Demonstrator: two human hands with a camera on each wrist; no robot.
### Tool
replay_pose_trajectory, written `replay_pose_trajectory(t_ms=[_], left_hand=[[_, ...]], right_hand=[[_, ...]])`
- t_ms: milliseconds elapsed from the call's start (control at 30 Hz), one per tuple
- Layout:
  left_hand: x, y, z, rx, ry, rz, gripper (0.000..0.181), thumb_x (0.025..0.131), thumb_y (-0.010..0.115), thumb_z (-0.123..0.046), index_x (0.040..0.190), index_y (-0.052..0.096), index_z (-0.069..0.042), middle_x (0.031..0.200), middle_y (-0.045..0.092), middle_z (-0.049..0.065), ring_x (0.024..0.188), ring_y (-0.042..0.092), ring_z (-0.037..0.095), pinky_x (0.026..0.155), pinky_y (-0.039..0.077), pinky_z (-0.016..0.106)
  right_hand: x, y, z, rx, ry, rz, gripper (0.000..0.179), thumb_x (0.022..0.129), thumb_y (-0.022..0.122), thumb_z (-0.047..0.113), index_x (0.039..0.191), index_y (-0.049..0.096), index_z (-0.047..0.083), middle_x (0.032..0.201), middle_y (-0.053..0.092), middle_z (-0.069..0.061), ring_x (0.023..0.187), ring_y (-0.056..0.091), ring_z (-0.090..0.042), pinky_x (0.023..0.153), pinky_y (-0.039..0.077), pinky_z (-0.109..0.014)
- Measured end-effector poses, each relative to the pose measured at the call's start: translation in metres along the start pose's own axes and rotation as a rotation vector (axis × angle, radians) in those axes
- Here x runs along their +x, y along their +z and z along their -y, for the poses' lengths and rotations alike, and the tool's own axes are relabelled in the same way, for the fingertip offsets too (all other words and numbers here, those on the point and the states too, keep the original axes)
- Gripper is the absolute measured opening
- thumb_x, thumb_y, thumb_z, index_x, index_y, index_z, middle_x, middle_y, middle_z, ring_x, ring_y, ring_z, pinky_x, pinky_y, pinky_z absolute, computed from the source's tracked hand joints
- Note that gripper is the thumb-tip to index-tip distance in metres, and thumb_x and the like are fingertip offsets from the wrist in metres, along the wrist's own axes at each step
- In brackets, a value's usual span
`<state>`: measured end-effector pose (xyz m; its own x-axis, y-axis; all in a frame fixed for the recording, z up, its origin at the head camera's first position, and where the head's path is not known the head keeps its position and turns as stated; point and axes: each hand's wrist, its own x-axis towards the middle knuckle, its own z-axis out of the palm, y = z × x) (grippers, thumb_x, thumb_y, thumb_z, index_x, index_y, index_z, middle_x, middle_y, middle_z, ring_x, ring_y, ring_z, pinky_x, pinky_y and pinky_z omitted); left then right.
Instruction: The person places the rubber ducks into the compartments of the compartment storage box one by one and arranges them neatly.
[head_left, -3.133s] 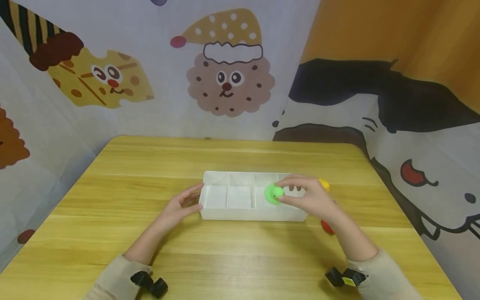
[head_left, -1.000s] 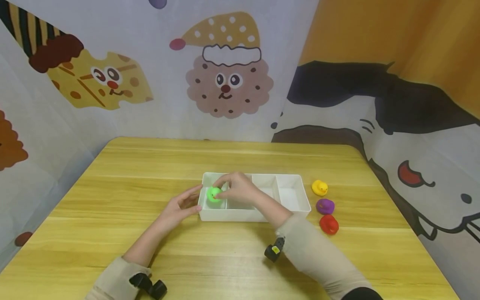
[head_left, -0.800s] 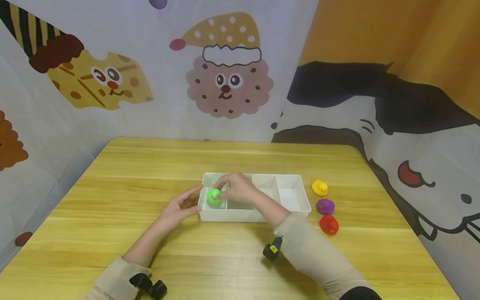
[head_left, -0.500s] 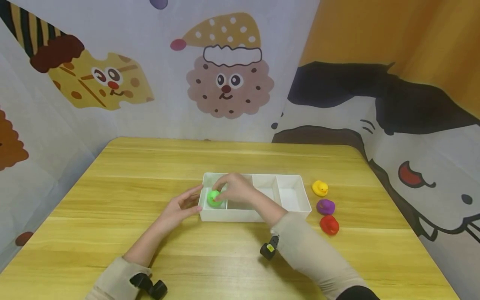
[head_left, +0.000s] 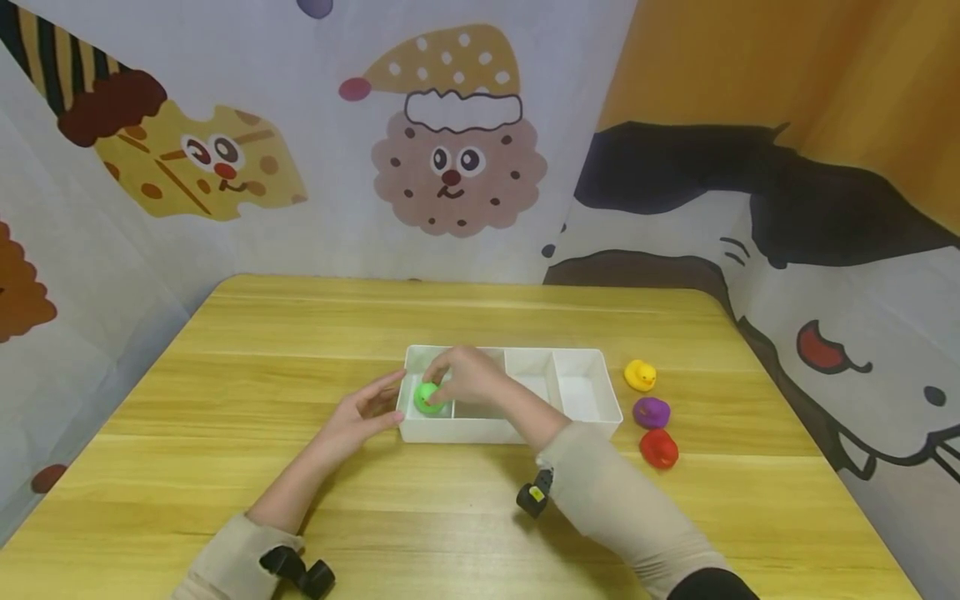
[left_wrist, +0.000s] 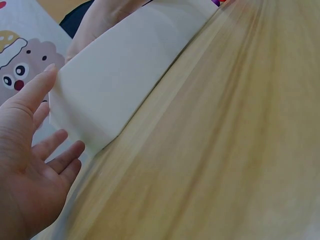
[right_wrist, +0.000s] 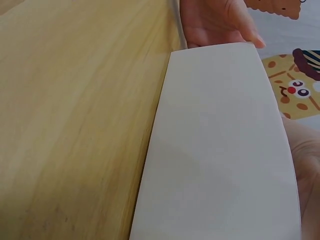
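A white box with a row of compartments lies lengthwise on the wooden table. In its leftmost compartment sits a small green rubber duck, pinched between the thumb and fingers of my right hand, which reaches in over the neighbouring compartment. At the box's left end, my left hand touches it with thumb and fingers spread apart. The left wrist view shows that left hand with loosely extended fingers by the end wall. The box's side wall hides the duck in the right wrist view.
Right of the box, a yellow duck, a purple duck and a red duck stand in a line on the table. A cartoon-printed cloth hangs behind the far edge.
My right hand has carried the green duck from the right part of the box to the leftmost compartment, then lowered it there. My left hand has stayed at the box's left end.
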<state>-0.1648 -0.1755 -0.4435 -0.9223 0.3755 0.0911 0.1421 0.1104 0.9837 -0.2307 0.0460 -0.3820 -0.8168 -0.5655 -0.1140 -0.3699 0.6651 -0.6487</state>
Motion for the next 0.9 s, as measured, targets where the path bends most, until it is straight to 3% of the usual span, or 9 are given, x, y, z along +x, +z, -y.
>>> replay_pose_trajectory(t_ms=[267,433,667,900], left_hand=[[0.001,0.000,0.002,-0.009,0.004,-0.008,0.063,0.092,0.066,-0.013,0.147,0.037,-0.009,0.139,0.045,0.024,0.130,0.040,0.039,0.100,0.038,0.054],[0.001,0.000,0.003,-0.018,0.008,-0.015,0.062,0.091,0.066,-0.010,0.147,0.038,-0.008,0.140,0.044,0.024,0.130,0.039,0.040,0.100,0.038,0.053],[0.002,0.001,0.003,-0.017,0.005,-0.021,0.063,0.091,0.066,-0.010,0.146,0.038,-0.007,0.140,0.044,0.024,0.130,0.039,0.040,0.101,0.035,0.055],[0.001,0.000,0.002,0.001,0.004,-0.029,0.063,0.090,0.067,-0.011,0.146,0.039,-0.009,0.141,0.045,0.022,0.130,0.039,0.039,0.101,0.036,0.053]], right_hand=[[-0.006,-0.007,-0.001,-0.034,-0.005,-0.055,0.032,0.077,0.081,0.030,0.106,0.073,0.022,0.100,0.067,0.014,0.103,0.058,-0.014,0.089,0.047,-0.039],[-0.018,-0.019,0.000,-0.026,-0.056,-0.114,0.031,0.078,0.080,0.030,0.107,0.073,0.020,0.101,0.068,0.011,0.104,0.060,-0.018,0.090,0.046,-0.040],[-0.042,-0.030,0.002,0.015,-0.093,-0.190,0.030,0.079,0.079,0.028,0.108,0.073,0.019,0.100,0.069,0.010,0.068,0.056,-0.016,0.059,0.049,-0.032],[-0.069,-0.041,0.002,0.046,-0.131,-0.261,0.030,0.079,0.080,0.027,0.106,0.074,0.017,0.103,0.069,0.011,0.060,0.050,-0.014,0.050,0.043,-0.029]])
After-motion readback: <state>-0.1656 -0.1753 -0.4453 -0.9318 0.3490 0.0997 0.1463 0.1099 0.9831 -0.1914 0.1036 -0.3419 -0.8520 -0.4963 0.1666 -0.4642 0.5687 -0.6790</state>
